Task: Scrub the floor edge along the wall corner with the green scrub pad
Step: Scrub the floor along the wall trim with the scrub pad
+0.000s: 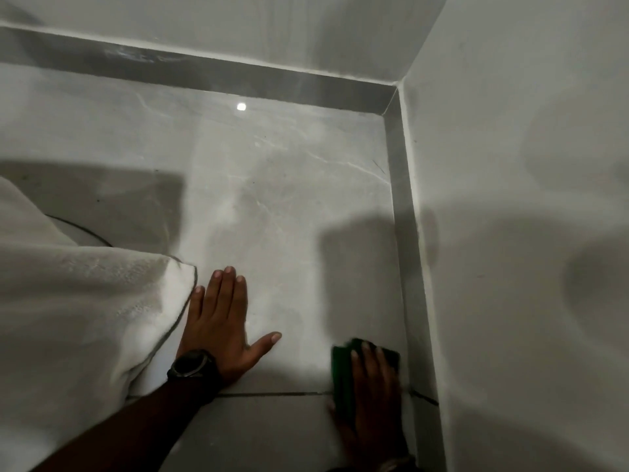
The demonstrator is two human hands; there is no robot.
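The left hand (223, 327) lies flat, palm down, its 4 fingers (231, 284) together pointing to 12 o'clock and thumb splayed toward 2 o'clock. The right hand (371, 396), blurred, presses palm down, fingers extended.

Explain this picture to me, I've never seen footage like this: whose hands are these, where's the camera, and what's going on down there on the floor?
There is no machine here: a camera worn on a person's head looks down at their own two hands. The left hand, with a dark watch on its wrist, lies flat on the grey tiled floor. The right hand presses a green scrub pad onto the floor beside the darker skirting strip at the foot of the right wall. A white cloth lies at the left. The picture is dim and somewhat blurred.
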